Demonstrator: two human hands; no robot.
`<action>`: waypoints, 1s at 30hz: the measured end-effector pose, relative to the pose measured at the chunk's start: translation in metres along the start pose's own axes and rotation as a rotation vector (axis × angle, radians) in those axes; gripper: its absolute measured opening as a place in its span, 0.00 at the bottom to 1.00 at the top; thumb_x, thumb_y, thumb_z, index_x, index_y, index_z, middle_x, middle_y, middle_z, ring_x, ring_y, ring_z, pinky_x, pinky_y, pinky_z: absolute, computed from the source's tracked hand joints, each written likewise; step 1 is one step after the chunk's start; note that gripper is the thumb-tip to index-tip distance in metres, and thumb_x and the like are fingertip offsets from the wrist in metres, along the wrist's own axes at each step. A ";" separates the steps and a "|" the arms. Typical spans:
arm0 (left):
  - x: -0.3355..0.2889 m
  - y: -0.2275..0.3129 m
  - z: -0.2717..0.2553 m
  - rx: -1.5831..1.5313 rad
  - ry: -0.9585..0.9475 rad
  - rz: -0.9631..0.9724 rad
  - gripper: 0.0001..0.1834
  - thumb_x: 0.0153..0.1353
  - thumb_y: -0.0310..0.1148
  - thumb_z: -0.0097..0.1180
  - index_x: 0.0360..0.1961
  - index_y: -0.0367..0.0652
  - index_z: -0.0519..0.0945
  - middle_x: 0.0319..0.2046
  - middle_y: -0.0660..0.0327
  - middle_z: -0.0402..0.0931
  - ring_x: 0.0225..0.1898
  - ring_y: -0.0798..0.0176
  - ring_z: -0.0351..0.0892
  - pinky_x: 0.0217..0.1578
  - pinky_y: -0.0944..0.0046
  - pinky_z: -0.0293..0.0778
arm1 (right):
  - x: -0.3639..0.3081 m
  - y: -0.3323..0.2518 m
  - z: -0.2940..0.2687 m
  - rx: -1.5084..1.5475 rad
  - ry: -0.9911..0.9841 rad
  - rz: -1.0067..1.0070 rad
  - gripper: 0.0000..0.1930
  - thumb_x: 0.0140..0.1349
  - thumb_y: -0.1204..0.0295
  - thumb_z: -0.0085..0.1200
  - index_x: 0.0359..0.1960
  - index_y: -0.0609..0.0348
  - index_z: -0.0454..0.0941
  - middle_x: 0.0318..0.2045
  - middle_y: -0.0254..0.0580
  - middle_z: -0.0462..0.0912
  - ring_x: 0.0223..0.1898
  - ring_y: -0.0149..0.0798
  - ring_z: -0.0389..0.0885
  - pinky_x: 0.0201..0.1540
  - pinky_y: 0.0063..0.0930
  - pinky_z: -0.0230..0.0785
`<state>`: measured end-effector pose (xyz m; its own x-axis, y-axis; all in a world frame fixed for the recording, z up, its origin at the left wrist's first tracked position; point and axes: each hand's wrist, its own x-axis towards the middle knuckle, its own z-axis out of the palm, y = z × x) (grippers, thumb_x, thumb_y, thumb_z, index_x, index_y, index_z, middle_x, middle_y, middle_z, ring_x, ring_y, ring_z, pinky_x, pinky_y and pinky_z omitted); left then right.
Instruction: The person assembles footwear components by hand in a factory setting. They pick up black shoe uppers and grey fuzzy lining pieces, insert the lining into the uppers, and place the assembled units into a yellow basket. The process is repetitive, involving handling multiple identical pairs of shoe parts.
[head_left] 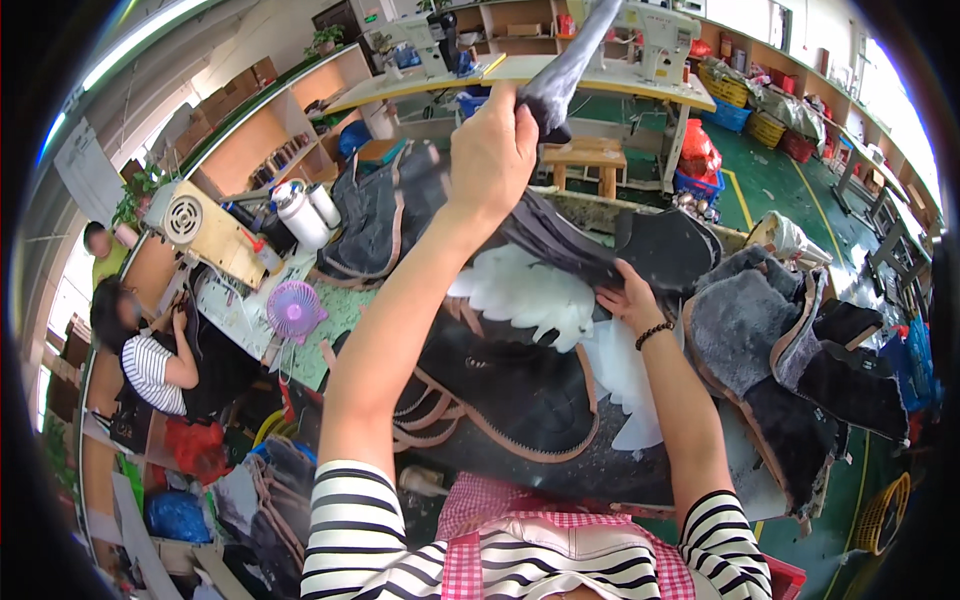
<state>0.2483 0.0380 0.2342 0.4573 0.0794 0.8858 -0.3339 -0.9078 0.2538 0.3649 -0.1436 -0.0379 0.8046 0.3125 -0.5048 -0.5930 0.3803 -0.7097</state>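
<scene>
My left hand (492, 150) is raised at the upper middle, its fingers closed round a dark shoe upper piece with a grey furry side (566, 85) that sticks up past the fist. Below it, a folded black stretch of material (565, 240) runs toward my right hand (632, 298), whose fingers close on its lower end. Blur hides whether both hands hold one piece. Under my arms lie black fur-lined boot uppers (510, 385) with tan stitched edges. White scalloped sheets (530, 290) lie between them.
More grey-furred boot uppers (750, 320) are piled at the right. A purple fan (295, 310), a white flask (298, 215) and a cream sewing machine (212, 230) stand at the left. Beyond sits a co-worker in stripes (155, 365). A wooden stool (585, 160) is ahead.
</scene>
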 end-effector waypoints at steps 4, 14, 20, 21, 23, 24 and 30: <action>-0.063 0.050 -0.065 0.135 -0.003 0.275 0.16 0.55 0.22 0.53 0.46 0.36 0.72 0.38 0.50 0.76 0.41 0.43 0.77 0.40 0.52 0.75 | -0.073 0.016 0.065 -0.998 -0.503 -0.581 0.29 0.58 0.52 0.58 0.44 0.71 0.78 0.34 0.49 0.81 0.34 0.39 0.77 0.39 0.28 0.69; -0.336 0.094 -0.125 0.021 -0.368 0.148 0.19 0.51 0.25 0.58 0.47 0.40 0.78 0.51 0.56 0.77 0.54 0.40 0.74 0.34 0.65 0.78 | -0.099 0.051 0.141 -1.253 -1.051 -0.672 0.17 0.51 0.66 0.62 0.39 0.65 0.77 0.26 0.46 0.79 0.28 0.33 0.73 0.38 0.30 0.69; -0.378 0.098 -0.076 -0.138 -0.682 -0.003 0.26 0.51 0.24 0.55 0.55 0.40 0.73 0.58 0.54 0.70 0.62 0.40 0.64 0.44 0.62 0.77 | -0.198 -0.120 0.149 -1.526 -0.802 -0.856 0.21 0.59 0.72 0.58 0.54 0.61 0.73 0.38 0.33 0.79 0.40 0.24 0.75 0.42 0.19 0.70; -0.374 0.103 -0.072 -0.147 -0.747 0.001 0.26 0.53 0.22 0.52 0.57 0.40 0.72 0.60 0.51 0.66 0.64 0.43 0.61 0.47 0.60 0.76 | -0.220 -0.141 0.143 -1.556 -0.804 -1.029 0.21 0.59 0.71 0.58 0.54 0.61 0.73 0.39 0.34 0.79 0.41 0.25 0.75 0.43 0.19 0.70; -0.352 0.101 -0.073 -0.318 -0.844 -0.071 0.26 0.55 0.23 0.53 0.58 0.42 0.72 0.59 0.52 0.69 0.62 0.47 0.65 0.46 0.60 0.77 | -0.289 -0.173 0.119 -1.590 -0.642 -1.005 0.22 0.58 0.71 0.59 0.54 0.60 0.72 0.42 0.36 0.79 0.41 0.27 0.77 0.43 0.20 0.71; -0.335 0.094 -0.080 -0.379 -0.892 -0.122 0.26 0.55 0.24 0.53 0.58 0.43 0.73 0.58 0.53 0.70 0.61 0.49 0.68 0.45 0.59 0.77 | -0.315 -0.172 0.109 -1.602 -0.643 -0.935 0.21 0.57 0.70 0.60 0.52 0.63 0.72 0.40 0.38 0.80 0.39 0.28 0.78 0.42 0.20 0.72; -0.261 -0.014 -0.155 -1.850 -0.558 -1.211 0.54 0.60 0.73 0.26 0.60 0.26 0.65 0.57 0.44 0.69 0.57 0.53 0.72 0.57 0.60 0.65 | -0.305 -0.099 0.097 -1.604 -1.297 -0.222 0.12 0.55 0.72 0.61 0.38 0.68 0.77 0.23 0.49 0.77 0.29 0.27 0.78 0.32 0.26 0.69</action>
<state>0.0060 0.0941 0.0599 0.9635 -0.2671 0.0180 0.1886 0.7249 0.6625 0.1747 -0.1917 0.2341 -0.0647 0.9464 -0.3166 0.6117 -0.2131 -0.7619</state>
